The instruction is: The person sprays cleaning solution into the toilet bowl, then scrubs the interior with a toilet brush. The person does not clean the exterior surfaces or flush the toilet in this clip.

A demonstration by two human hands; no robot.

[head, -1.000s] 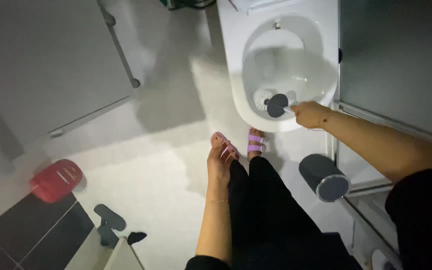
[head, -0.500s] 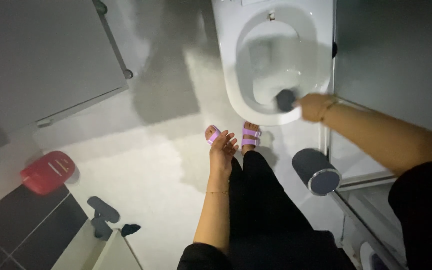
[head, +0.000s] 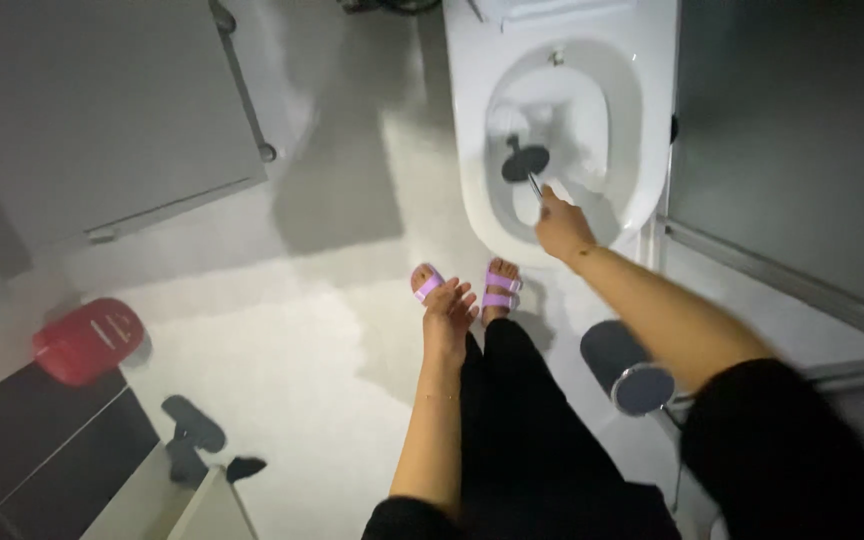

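A red bottle [head: 87, 340] lies on the floor (near dark tiles [head: 32, 440]).

A: Are any packages, labels, signs or screens in view?

B: One package: a red bottle [head: 85, 341] lying on its side on the pale floor [head: 282, 380] at far left, beside dark tiles [head: 42, 440].

A: Any label on it?

B: A few small white marks on its side, too blurred to make out.
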